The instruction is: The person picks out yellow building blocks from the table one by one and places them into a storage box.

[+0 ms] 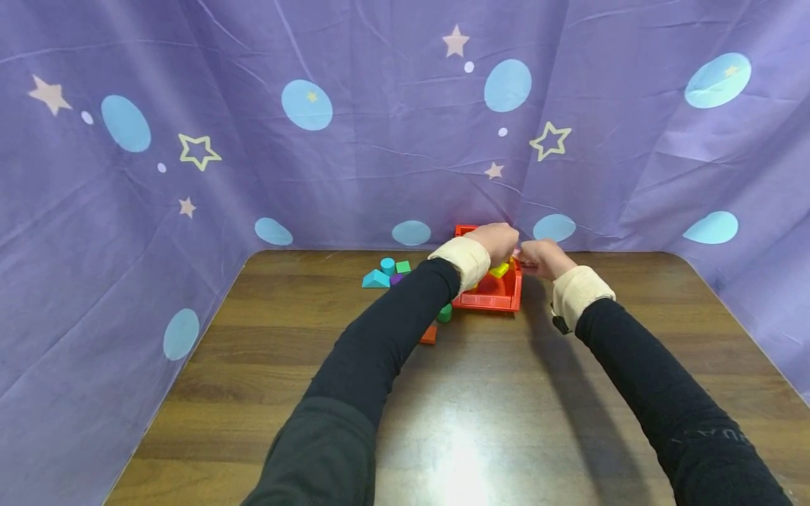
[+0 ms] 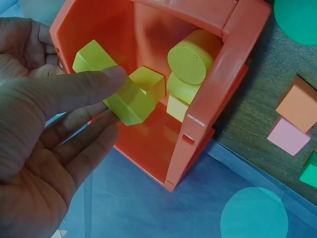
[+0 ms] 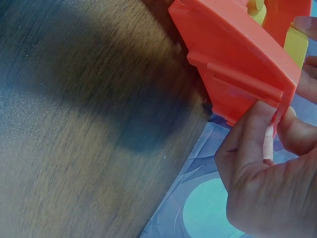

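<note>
At the back of the table a red plastic bin [image 1: 487, 303] stands with its open side up. My left hand [image 1: 498, 242] reaches over it and pinches a yellow rectangular block [image 2: 130, 105] between thumb and fingers, above the bin's interior. Inside, a yellow cube [image 2: 154, 83] and a yellow cylinder [image 2: 186, 64] lie near one wall, with other yellow pieces beneath the cylinder. On the bin's right side, my right hand [image 1: 545, 258] grips the wall's edge, its thumb and fingers on either side in the right wrist view.
Left of the bin are a blue triangular block [image 1: 376, 280], a blue cylinder [image 1: 387, 266], a green block [image 1: 403, 267] and a purple piece [image 1: 395, 279]. Nearer lie a green cylinder [image 1: 445, 314] and an orange block [image 1: 429, 336]. A purple curtain [image 1: 354, 176] hangs behind the table.
</note>
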Available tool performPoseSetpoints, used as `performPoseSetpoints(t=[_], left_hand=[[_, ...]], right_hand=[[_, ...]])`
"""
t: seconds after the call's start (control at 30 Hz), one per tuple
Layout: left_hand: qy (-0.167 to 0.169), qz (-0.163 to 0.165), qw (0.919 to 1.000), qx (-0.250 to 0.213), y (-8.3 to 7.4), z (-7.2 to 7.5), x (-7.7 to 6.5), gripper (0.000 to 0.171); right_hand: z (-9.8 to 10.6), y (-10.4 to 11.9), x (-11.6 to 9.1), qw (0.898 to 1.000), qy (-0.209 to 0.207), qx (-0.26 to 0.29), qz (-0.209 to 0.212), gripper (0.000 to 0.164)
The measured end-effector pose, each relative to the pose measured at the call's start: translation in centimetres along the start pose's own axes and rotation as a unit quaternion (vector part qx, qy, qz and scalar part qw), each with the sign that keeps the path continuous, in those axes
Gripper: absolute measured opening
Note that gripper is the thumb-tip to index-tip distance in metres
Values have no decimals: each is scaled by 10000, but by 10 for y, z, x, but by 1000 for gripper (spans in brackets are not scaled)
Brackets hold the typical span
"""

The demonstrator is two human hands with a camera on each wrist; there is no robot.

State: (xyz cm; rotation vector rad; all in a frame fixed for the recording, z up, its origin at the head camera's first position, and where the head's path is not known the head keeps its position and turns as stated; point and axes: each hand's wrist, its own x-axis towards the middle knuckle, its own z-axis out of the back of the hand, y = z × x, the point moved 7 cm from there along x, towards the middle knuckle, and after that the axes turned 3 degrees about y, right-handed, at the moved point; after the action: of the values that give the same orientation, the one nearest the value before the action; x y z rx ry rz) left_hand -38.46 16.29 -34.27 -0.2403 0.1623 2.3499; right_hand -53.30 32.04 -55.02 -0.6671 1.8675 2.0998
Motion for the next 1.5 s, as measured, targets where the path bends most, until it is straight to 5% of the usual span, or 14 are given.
performPoseSetpoints(t=[0.27,0.37,0.47,0.63,0.7,1.0,1.37,1.5], left_hand=[[96,112,9999,18,0,1,1,11],[93,44,9999,-1,-1,-1,3,11],[32,-54,10000,30,-3,-3,6,14],[76,-196,9998,12,-6,-7,9,19],[97,-216,9997,-27,-7,-8,10,20],[208,-112,9997,-36,-7,-15,10,28],[286,276,9991,-147,0,-24,15,18],[302,374,9987,-146,-1,-25,15,14]], right_hand=[[16,-11,35,10000,-19,17,-94,9],[12,-7,26,9999,-50,-9,-87,10],[-2,4,-7,10000,-37,31,-68,12],[-3,3,-13,9991,-299,283,-117,12],[3,-2,2,9993,-246,255,-77,7],[-6,3,-15,9997,60,197,97,6],[-20,14,-47,9986,-126,487,175,10],[-13,7,-30,9985,-61,496,205,12]])
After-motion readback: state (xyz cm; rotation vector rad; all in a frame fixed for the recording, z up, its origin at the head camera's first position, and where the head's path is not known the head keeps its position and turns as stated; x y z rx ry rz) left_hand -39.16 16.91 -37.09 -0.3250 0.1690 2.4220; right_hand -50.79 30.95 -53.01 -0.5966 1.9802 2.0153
